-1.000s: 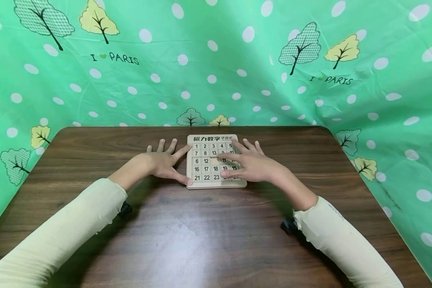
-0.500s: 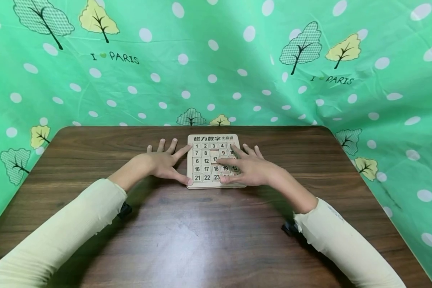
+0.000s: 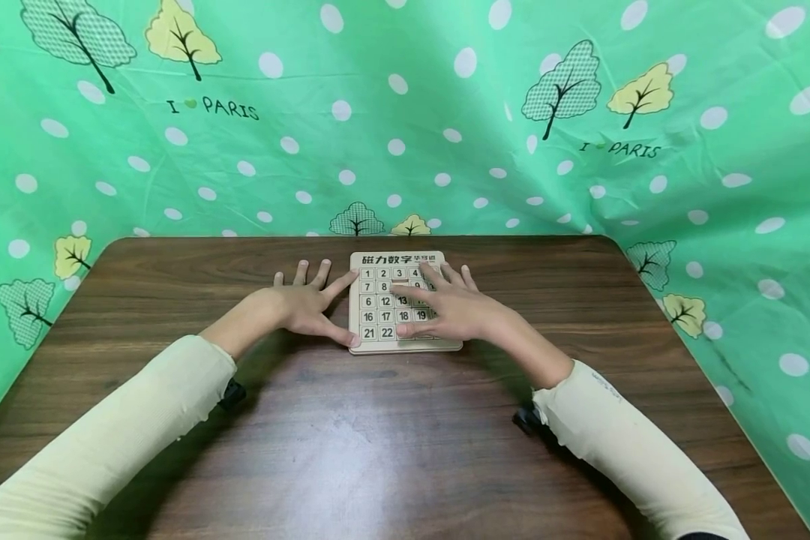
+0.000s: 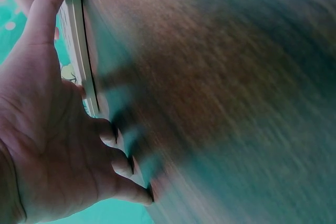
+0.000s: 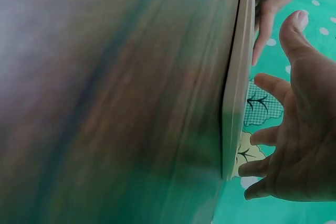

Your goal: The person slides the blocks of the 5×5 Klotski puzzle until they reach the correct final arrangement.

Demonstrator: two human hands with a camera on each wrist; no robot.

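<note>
A pale wooden number sliding puzzle (image 3: pixel 378 347) lies flat near the table's far edge, its side seen edge-on in both wrist views. My left hand (image 3: pixel 300 309) is spread beside it, index fingertip at the upper left edge and thumb on the lower left corner. Over the right half of the board is my right hand (image 3: pixel 455 307), fingers spread, hiding several tiles. Its index fingertip is at the tile marked 8 (image 3: pixel 383 287), by a gap in the second row. Below that gap sits the tile marked 13 (image 3: pixel 403 301). In the right wrist view the thumb (image 5: pixel 295 30) is raised.
The dark wood-grain table (image 3: pixel 337 450) has rounded far corners. Behind and beside it hangs a green dotted cloth (image 3: pixel 405 112) with printed trees. Dark straps or devices (image 3: pixel 528 420) show under the sleeve ends.
Tile 13 has slid down from the second row to the third, leaving the gap above it. My right hand has since shifted left across the board. The left hand has stayed put.
</note>
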